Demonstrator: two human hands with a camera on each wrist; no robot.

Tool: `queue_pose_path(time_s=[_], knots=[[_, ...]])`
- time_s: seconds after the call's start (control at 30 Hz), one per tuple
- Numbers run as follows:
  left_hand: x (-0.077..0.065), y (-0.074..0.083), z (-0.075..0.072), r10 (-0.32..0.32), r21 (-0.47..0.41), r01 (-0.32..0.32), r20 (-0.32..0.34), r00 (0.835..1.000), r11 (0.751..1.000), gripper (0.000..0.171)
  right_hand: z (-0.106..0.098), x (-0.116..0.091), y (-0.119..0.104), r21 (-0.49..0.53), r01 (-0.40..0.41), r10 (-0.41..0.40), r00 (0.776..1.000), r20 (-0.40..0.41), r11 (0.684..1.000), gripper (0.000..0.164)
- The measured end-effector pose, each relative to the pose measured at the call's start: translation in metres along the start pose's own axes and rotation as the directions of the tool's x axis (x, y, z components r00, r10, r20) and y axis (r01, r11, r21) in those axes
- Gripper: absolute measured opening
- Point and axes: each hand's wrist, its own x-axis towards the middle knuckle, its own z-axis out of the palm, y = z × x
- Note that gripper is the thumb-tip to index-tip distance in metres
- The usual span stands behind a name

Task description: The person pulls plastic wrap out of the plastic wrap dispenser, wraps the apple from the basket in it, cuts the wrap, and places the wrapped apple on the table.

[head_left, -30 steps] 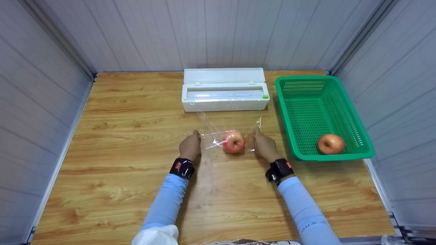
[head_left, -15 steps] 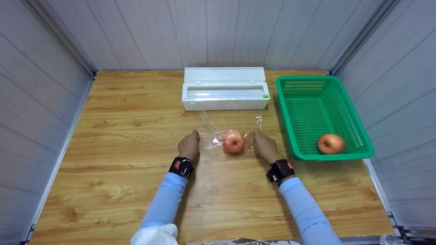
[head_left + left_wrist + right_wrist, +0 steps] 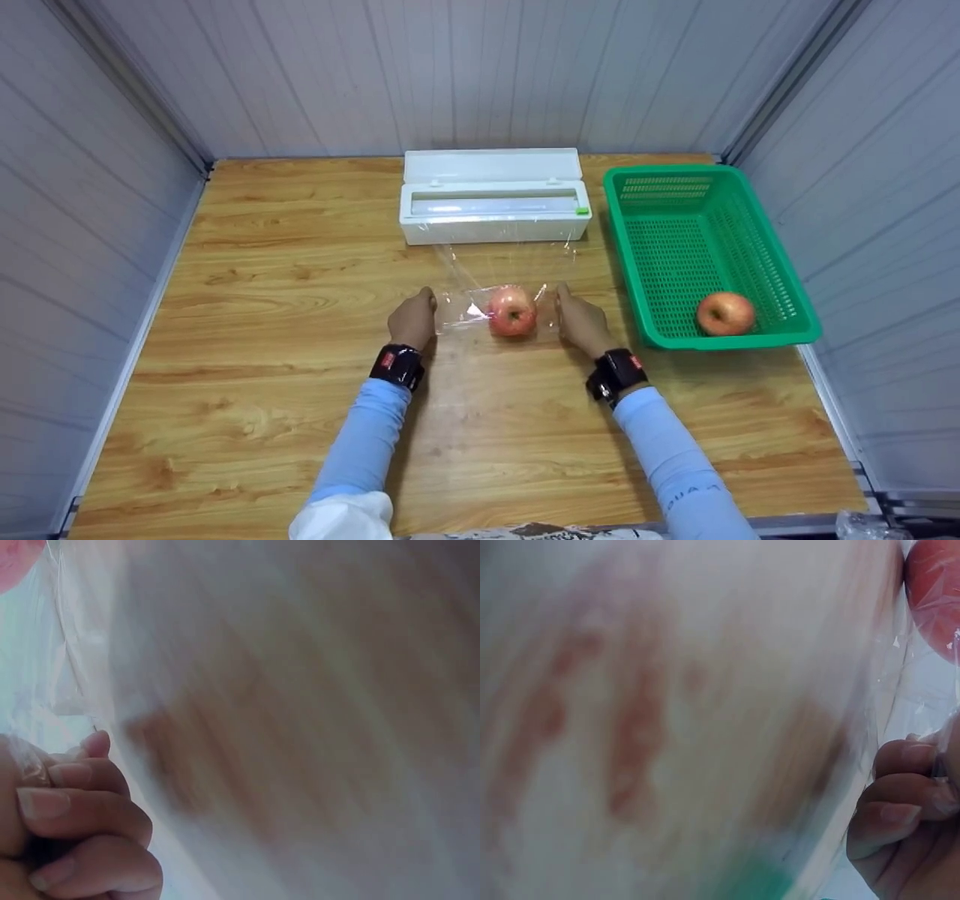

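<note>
A red apple (image 3: 512,312) sits mid-table with clear plastic wrap (image 3: 463,309) drawn over it. The wrap runs back to a white cling film box (image 3: 495,229) with its lid raised. To the apple's left, my left hand (image 3: 412,319) pinches one side of the film; in the left wrist view its curled fingers (image 3: 90,814) grip the bunched plastic. My right hand (image 3: 582,322) pinches the other side, and the right wrist view shows its fingers (image 3: 889,814) folded on the film beside the wrapped apple (image 3: 936,604).
A green plastic basket (image 3: 636,289) stands on the right, holding a second apple (image 3: 725,313) near its front. The wooden table (image 3: 262,390) is enclosed by grey panel walls (image 3: 517,75) at the back and sides. A small green slider (image 3: 582,211) sits on the box's right end.
My left hand has shifted slightly left, stretching the film wider and flatter across the apple. My right hand stays nearly in place. The film's raised right edge has dropped back towards the box.
</note>
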Motion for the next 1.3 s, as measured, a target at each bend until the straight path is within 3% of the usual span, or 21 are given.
queue_pose_path(time_s=[0.23, 0.37, 0.57, 0.83, 1.07, 1.3], knots=[[0.001, 0.0, -0.001, 0.011, -0.009, -0.011, -0.027, 1.0, 1.0, 0.015, 0.0, 0.001, -0.006, -0.021, 0.024, -0.025, 0.998, -0.063, 0.999, 0.015], [0.0, -0.002, 0.0, 0.008, -0.022, -0.009, -0.047, 0.999, 1.0, 0.012, -0.001, 0.001, -0.01, -0.019, 0.031, -0.033, 0.997, -0.073, 0.999, 0.02], [-0.001, -0.002, -0.005, 0.017, -0.095, -0.021, -0.041, 0.999, 0.995, 0.014, -0.011, 0.0, -0.011, 0.086, 0.025, -0.02, 0.998, -0.054, 0.996, 0.017], [0.004, 0.001, -0.016, 0.01, -0.228, -0.014, -0.015, 1.0, 0.973, 0.016, -0.029, 0.002, -0.011, 0.154, -0.021, 0.025, 0.999, -0.025, 0.988, 0.026], [0.007, 0.001, -0.019, 0.046, -0.363, -0.046, -0.007, 0.999, 0.931, 0.02, -0.03, 0.002, -0.008, 0.209, -0.02, 0.025, 0.999, -0.025, 0.978, 0.018], [0.01, 0.001, -0.021, 0.076, -0.356, -0.073, -0.007, 0.997, 0.931, 0.025, -0.031, 0.001, -0.009, 0.248, -0.011, 0.017, 1.0, -0.023, 0.969, 0.018]])
